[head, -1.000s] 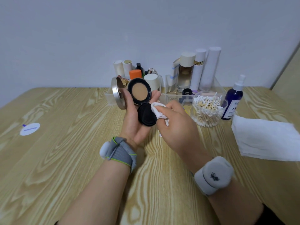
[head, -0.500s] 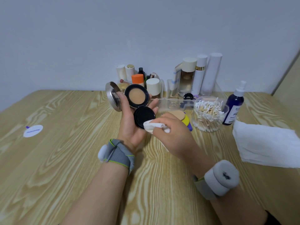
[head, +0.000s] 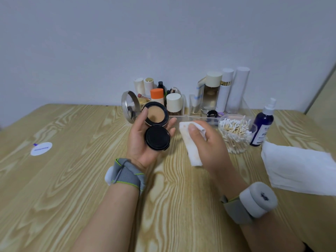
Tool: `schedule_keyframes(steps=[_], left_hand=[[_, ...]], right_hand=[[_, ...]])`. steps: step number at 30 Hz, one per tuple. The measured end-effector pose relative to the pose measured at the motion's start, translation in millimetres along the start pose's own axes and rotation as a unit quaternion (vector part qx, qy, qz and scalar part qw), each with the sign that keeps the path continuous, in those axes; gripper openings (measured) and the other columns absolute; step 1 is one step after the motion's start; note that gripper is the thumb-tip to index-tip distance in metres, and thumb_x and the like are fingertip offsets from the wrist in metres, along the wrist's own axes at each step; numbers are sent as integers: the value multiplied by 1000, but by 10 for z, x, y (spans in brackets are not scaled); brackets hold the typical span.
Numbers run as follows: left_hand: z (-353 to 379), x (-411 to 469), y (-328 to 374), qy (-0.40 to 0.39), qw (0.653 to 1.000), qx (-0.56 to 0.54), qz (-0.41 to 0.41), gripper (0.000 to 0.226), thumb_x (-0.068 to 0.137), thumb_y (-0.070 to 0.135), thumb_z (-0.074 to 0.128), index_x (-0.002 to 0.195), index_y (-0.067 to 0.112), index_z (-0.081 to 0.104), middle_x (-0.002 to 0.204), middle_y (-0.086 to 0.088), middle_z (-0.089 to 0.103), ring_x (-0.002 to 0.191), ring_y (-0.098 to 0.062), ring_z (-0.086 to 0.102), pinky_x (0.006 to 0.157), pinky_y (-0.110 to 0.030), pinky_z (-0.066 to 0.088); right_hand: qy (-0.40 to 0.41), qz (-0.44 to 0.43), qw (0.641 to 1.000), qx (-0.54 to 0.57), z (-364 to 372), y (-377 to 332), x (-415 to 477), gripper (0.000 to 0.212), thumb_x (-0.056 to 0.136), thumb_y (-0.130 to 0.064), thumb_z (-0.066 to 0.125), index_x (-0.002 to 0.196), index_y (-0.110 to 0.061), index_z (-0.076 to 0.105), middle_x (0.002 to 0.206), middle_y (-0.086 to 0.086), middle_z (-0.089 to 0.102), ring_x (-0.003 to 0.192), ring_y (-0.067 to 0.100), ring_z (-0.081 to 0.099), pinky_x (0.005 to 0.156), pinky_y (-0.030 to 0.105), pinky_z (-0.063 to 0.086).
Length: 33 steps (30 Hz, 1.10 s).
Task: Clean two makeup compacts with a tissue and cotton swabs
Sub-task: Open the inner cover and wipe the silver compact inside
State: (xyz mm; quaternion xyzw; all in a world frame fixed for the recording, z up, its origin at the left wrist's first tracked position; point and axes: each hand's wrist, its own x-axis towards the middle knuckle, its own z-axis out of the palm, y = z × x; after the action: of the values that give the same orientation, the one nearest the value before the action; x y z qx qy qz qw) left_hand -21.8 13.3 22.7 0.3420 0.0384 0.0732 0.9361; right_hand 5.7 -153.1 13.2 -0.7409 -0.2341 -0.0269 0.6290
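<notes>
Left hand [head: 145,140] is cradling the open compact [head: 156,124] palm-up above the surface [head: 72,179], fingers curled around it from behind and thumb lying along its left edge. Compact is showing three parts: silver mirrored lid [head: 130,106] swung up on the left, tan cushion pan [head: 156,114] facing the camera, black inner cover [head: 157,138] flipped down onto the palm.

Right hand [head: 207,142] is sitting just right of the compact, not touching it, pinching a folded white tissue [head: 190,142] between thumb and fingers. Tissue is hanging down past the palm and showing faint tan smudges.

Clear jar of cotton swabs [head: 235,132] is standing right behind the right hand. Blue spray bottle [head: 262,128] is standing just right of the jar. Spare white tissue sheet [head: 300,170] is lying flat on the surface at far right. Clear organizer [head: 189,104] packed with bottles and tubes is standing against the wall behind both hands. Round white sticker [head: 41,148] is lying on the surface well off to the left. Both wrists are wearing grey bands.
</notes>
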Motion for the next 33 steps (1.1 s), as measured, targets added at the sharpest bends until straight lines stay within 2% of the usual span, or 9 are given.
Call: schedule_keyframes(steps=[3, 7, 11, 15, 19, 22, 23, 27, 33], left_hand=[[-22, -14, 29, -48, 998, -36, -2, 92, 67, 35, 84, 146, 13, 42, 150, -15, 42, 135, -38, 44, 97, -47, 48], [-61, 6, 20, -81, 995, -55, -5, 78, 73, 31, 79, 141, 15, 45, 149, -15, 43, 139, -39, 38, 105, -49, 41], [-28, 4, 10, -58, 993, -96, -28, 53, 79, 19, 67, 128, 5, 50, 136, -19, 54, 126, -38, 54, 89, -40, 52], [-22, 14, 9, -26, 997, -67, -17, 34, 90, 14, 49, 123, 6, 45, 141, -21, 51, 120, -36, 59, 80, -34, 57], [1, 13, -17, -20, 999, -38, -15, 37, 95, 10, 41, 131, -1, 46, 141, -23, 50, 125, -37, 56, 93, -40, 54], [17, 19, -39, -7, 1000, -28, -3, 22, 89, 0, 45, 110, 0, 51, 127, -23, 55, 110, -36, 65, 93, -45, 54], [25, 23, -47, 9, 1000, -22, -3, 14, 86, -2, 48, 99, 3, 53, 120, -21, 53, 105, -37, 66, 89, -45, 56], [36, 41, -78, 34, 999, -11, -22, 16, 70, -2, 57, 83, 6, 51, 101, -16, 53, 121, -43, 51, 75, -41, 60], [23, 27, -113, -11, 999, 32, -22, 51, 83, -7, 42, 133, -3, 49, 124, -20, 61, 126, -34, 56, 93, -44, 54]], right_hand=[[19, -25, 999, -18, -34, 27, 25, 13, 96, -32, 55, 95, -26, 67, 104, -6, 59, 94, 3, 58, 79, 22, 44], [51, -26, 998, 7, -102, 4, 32, 14, 92, -33, 62, 94, -23, 71, 92, -8, 64, 86, 5, 62, 71, 18, 46], [44, 13, 997, 61, -107, 5, 41, 14, 88, -36, 67, 94, -23, 66, 85, -4, 70, 80, 16, 67, 71, 39, 54], [56, -1, 997, 55, -80, 13, 37, 26, 87, -40, 68, 82, -16, 59, 73, 3, 57, 67, 12, 55, 64, 34, 45], [93, -42, 993, 52, -100, -24, 50, 30, 85, -32, 70, 75, -6, 58, 89, 2, 61, 79, 10, 57, 74, 29, 45], [69, -12, 992, 109, -107, -69, 41, 10, 84, -25, 62, 76, -26, 66, 98, -9, 68, 89, 16, 63, 82, 43, 51], [66, -9, 991, 113, -106, -81, 35, 21, 86, -20, 59, 70, -32, 64, 96, -9, 70, 88, 17, 63, 84, 45, 50], [62, 21, 987, 146, -93, -119, 38, 17, 96, -20, 54, 79, -16, 52, 73, -8, 70, 76, 19, 68, 67, 44, 55], [37, 52, 994, 91, -105, -21, 47, 12, 91, -28, 64, 100, -21, 58, 89, 2, 67, 74, 12, 64, 69, 40, 55]])
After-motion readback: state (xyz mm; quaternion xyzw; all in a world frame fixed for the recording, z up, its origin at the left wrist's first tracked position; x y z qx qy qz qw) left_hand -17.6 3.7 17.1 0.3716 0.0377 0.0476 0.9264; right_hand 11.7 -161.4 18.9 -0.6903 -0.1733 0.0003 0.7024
